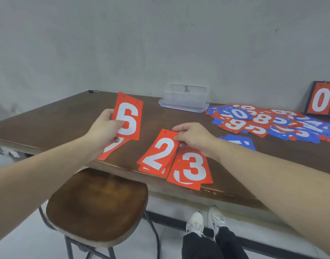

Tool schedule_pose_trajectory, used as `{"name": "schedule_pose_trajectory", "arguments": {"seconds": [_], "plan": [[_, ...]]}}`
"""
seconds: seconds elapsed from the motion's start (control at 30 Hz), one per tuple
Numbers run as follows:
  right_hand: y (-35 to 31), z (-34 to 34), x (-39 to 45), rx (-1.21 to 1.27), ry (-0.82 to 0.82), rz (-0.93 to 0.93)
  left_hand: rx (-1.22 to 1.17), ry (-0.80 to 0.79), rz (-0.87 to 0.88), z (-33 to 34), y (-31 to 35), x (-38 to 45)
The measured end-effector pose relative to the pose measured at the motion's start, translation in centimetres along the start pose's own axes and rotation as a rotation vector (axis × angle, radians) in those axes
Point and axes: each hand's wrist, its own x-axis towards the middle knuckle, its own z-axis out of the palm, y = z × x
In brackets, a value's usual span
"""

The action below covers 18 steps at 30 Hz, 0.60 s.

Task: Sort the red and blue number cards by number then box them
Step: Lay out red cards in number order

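Note:
My left hand (106, 128) holds up a red card marked 6 (127, 116), thumb across its face, with another red card (109, 150) partly hidden behind it. My right hand (193, 137) pinches the upper right corner of a red 2 card (160, 152), which tops a small pile on the table. A pile of red 3 cards (193, 168) lies beside it, at the front edge. A big loose heap of red and blue number cards (269, 121) covers the table's right side. A clear plastic box (184, 98) stands at the back.
A blue card (239, 142) lies just behind my right forearm. A scoreboard stand showing a red 0 (321, 99) leans at the far right against the wall. A wooden stool (98, 206) stands under the brown table's front edge (48, 116). My feet show below.

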Motion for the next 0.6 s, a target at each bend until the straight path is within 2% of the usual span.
{"name": "schedule_pose_trajectory", "arguments": {"seconds": [0.13, 0.27, 0.4, 0.6], "plan": [[0.5, 1.5, 0.5, -0.45, 0.029, -0.162, 0.014, -0.046, -0.022, -0.2, -0.5, -0.2], [1.6, 1.6, 0.4, -0.742, 0.075, -0.259, -0.037, -0.174, -0.02, 1.5, -0.4, -0.8], [2.0, -0.9, -0.2, -0.611, 0.159, -0.304, -0.079, -0.301, 0.007, 4.1, 0.5, -1.4], [3.9, -8.5, -3.3, -0.276, 0.278, -0.195, -0.097, -0.432, 0.109, 10.0, 2.7, -2.6]]}}
